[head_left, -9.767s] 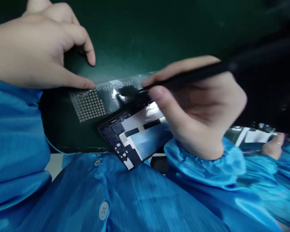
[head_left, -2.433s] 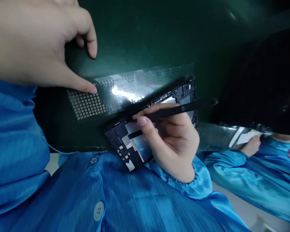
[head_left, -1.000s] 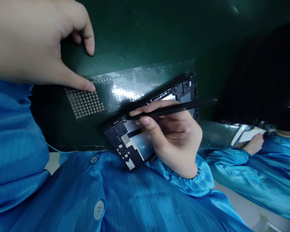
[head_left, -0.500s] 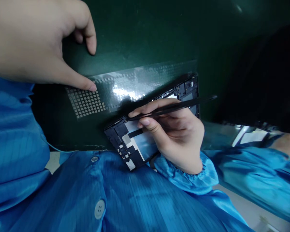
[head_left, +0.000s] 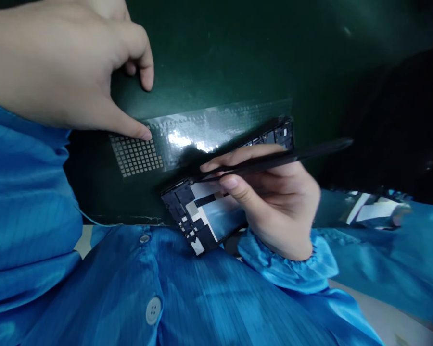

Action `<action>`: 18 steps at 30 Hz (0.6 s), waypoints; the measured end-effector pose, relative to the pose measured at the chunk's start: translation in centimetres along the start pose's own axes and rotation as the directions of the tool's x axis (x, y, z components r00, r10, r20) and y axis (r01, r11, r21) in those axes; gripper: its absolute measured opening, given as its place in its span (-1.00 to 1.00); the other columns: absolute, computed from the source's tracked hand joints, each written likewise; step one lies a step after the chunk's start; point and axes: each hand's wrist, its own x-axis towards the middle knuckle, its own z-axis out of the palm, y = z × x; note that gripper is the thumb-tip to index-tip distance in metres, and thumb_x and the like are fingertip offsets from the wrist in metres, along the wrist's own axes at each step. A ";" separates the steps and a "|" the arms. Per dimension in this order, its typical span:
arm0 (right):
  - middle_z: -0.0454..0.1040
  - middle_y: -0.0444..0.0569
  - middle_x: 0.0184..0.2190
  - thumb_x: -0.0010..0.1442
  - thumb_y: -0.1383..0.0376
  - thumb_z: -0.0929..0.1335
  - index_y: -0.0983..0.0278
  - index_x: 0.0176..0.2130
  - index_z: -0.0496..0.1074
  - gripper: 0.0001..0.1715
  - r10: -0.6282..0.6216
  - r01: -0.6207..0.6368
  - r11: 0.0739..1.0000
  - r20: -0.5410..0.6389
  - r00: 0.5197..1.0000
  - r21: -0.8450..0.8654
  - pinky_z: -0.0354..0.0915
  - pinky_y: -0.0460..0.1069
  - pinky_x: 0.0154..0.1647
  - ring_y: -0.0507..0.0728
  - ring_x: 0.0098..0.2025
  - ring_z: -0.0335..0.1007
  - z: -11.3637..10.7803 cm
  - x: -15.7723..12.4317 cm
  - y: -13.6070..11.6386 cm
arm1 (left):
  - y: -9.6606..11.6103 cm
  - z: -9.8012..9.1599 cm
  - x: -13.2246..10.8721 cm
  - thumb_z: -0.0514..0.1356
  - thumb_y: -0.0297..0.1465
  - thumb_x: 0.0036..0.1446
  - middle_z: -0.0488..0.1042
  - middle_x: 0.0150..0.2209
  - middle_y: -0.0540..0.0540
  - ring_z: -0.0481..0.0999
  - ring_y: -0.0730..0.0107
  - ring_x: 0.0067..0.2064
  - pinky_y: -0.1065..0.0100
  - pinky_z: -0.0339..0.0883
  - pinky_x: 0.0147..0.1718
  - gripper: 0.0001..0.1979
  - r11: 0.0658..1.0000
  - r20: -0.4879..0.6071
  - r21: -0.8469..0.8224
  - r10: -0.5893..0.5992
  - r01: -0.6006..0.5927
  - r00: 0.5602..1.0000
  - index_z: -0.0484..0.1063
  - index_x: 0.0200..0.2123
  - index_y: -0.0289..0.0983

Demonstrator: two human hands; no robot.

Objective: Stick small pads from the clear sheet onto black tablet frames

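Note:
In the head view, black tweezers (head_left: 260,166) are gripped between the thumb and fingers of my right hand (head_left: 281,206). Their tip is by the upper edge of an opened phone (head_left: 220,218), whose dark frame, small parts and silvery inside lie partly under that hand. The phone sits tilted at the table's near edge, against my front. Behind it lies a clear plastic sheet (head_left: 198,132), with rows of small light squares (head_left: 139,156) at its left end. My left hand (head_left: 75,67) rests its thumb at the top of the squares, its bent fingers well apart from the thumb.
The dark green table (head_left: 231,53) stretches away beyond the sheet. At the right stands a large black object (head_left: 393,129), with another opened device (head_left: 377,209) beneath it. A co-worker's blue sleeve (head_left: 407,259) is close by on that side.
My right hand and the tweezers have shifted slightly right, the tweezers' back end most. The whole view has slid a little. At the far right, the co-worker's hand has left the view.

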 end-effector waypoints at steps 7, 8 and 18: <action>0.78 -0.15 -0.12 0.37 0.23 0.58 0.05 -0.09 0.65 -0.88 -0.012 0.044 0.995 0.315 0.949 -0.094 0.72 0.19 0.15 0.22 -0.01 0.76 1.4 7.4 0.4 | 2.6 -0.7 -0.1 -0.42 0.62 -0.26 0.37 0.21 -0.29 0.24 -0.53 0.44 -0.26 0.39 0.22 0.30 0.991 0.014 0.091 -0.099 0.098 0.995 0.53 0.10 -0.10; 0.78 -0.16 -0.14 0.36 0.24 0.59 0.05 -0.10 0.65 -0.88 -0.007 0.043 0.995 0.354 0.935 -0.093 0.71 0.17 0.14 0.21 -0.03 0.76 1.6 8.1 0.9 | 2.9 -0.7 -0.1 -0.44 0.59 -0.25 0.37 0.21 -0.28 0.25 -0.53 0.44 -0.27 0.38 0.22 0.29 0.990 0.019 0.094 -0.103 0.101 0.994 0.52 0.09 -0.10; 0.79 -0.18 -0.09 0.38 0.20 0.57 0.05 -0.08 0.65 -0.89 -0.025 0.070 0.993 0.406 0.914 -0.097 0.72 0.13 0.11 0.19 -0.01 0.76 1.8 8.3 1.6 | 2.6 -0.5 -0.1 -0.45 0.73 -0.40 0.34 0.21 -0.28 0.25 -0.57 0.45 -0.30 0.36 0.32 0.55 0.996 -0.001 0.084 -0.042 0.042 0.999 0.55 0.16 -0.28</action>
